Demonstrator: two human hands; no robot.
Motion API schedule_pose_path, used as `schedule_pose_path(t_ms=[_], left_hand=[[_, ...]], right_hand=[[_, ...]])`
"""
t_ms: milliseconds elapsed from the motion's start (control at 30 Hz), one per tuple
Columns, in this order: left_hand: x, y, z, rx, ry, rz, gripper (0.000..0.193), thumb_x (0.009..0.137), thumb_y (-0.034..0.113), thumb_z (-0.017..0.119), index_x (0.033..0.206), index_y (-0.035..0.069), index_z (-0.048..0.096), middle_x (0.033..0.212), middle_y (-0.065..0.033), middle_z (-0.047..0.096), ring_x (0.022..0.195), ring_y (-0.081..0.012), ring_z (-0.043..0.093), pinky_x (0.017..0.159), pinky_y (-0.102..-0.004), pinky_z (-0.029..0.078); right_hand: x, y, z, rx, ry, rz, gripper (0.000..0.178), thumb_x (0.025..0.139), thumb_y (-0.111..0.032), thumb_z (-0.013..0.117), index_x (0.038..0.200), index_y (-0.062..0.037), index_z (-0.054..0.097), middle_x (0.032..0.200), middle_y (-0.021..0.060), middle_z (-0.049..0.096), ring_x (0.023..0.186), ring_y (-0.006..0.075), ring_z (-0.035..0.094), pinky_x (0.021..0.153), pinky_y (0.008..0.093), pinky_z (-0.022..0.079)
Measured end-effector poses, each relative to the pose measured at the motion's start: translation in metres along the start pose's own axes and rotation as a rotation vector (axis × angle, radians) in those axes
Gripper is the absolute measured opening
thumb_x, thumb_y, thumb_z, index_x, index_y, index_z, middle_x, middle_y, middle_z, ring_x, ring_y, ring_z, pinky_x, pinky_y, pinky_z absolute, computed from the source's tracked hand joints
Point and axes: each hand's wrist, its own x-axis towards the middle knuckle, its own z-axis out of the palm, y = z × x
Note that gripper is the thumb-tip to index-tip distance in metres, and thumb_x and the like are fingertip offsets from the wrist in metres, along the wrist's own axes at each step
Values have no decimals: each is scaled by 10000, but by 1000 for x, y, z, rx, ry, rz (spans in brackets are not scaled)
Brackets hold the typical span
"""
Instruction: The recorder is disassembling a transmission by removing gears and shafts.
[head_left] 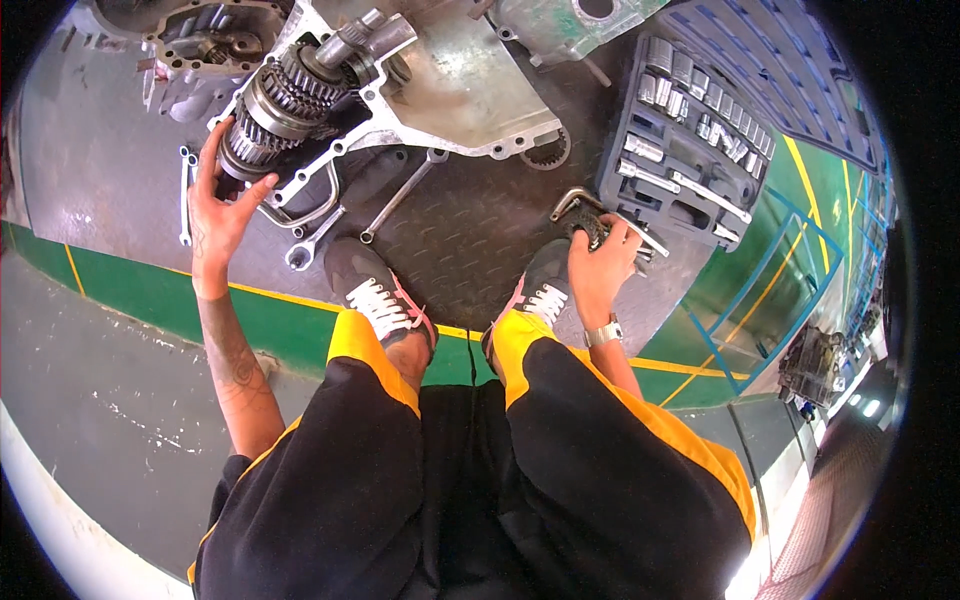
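Note:
On the left, a stack of gears on a shaft [290,100] lies in an open metal gearbox housing [450,105]. My left hand [218,215] spans the near end of the stack, its index finger along the left side and its thumb stretched to the right near the housing edge; its other fingers are hidden. Farther right, my right hand [600,265] curls over a bunch of metal pieces that look like hex keys [574,201], some bent in an L. A dark piece shows under its fingers, too covered to name.
An open socket set case [672,207] lies right of my right hand. Combination wrenches [405,195] and a ratcheting-type wrench [312,243] lie between the housing and my shoes [380,300]. A toothed ring [548,152] rests by the housing. Another casing [215,45] stands far left.

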Motion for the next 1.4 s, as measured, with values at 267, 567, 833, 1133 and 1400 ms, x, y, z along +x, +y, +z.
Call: schedule_pose_path(t_ms=[267, 567, 833, 1133, 1400], left_hand=[[5, -1, 6, 164, 93, 179, 843, 769, 166, 895, 1494, 64, 478, 1124, -179, 727, 998, -204, 709, 869, -345, 570], [15, 9, 18, 340, 270, 48, 730, 674, 306, 942, 1300, 75, 645, 1027, -154, 770, 959, -227, 742, 882, -372, 573], [-2, -8, 16, 41, 305, 78, 718, 646, 226, 917, 1278, 1, 661, 1094, -113, 728, 985, -173, 686, 916, -327, 544], [-102, 29, 47, 20, 43, 93, 777, 576, 157, 853, 1299, -21, 629, 1101, -123, 724, 1002, -178, 681, 925, -336, 551], [-138, -5, 86, 226, -185, -108, 631, 633, 349, 868, 1220, 169, 722, 985, -110, 760, 774, -316, 748, 697, -377, 563]], right_hand=[[7, 1, -2, -21, -36, 68, 464, 797, -250, 716, 1219, -108, 586, 1270, 173, 509, 1216, 407, 516, 1048, 564, 379], [1, 3, 8, -109, 79, -71, 442, 804, -209, 722, 1199, -75, 575, 1216, 180, 518, 1180, 409, 526, 966, 552, 423], [3, 6, 11, -71, 94, -55, 418, 790, -169, 723, 1173, -76, 582, 1219, 185, 533, 1167, 418, 541, 951, 540, 446], [6, 9, 16, -85, 75, 7, 452, 767, -147, 733, 1192, -96, 587, 1264, 153, 519, 1206, 396, 511, 974, 558, 402], [6, 13, 9, -88, 134, -82, 457, 750, -223, 765, 1149, -60, 616, 1157, 204, 581, 1132, 432, 564, 959, 548, 464]])
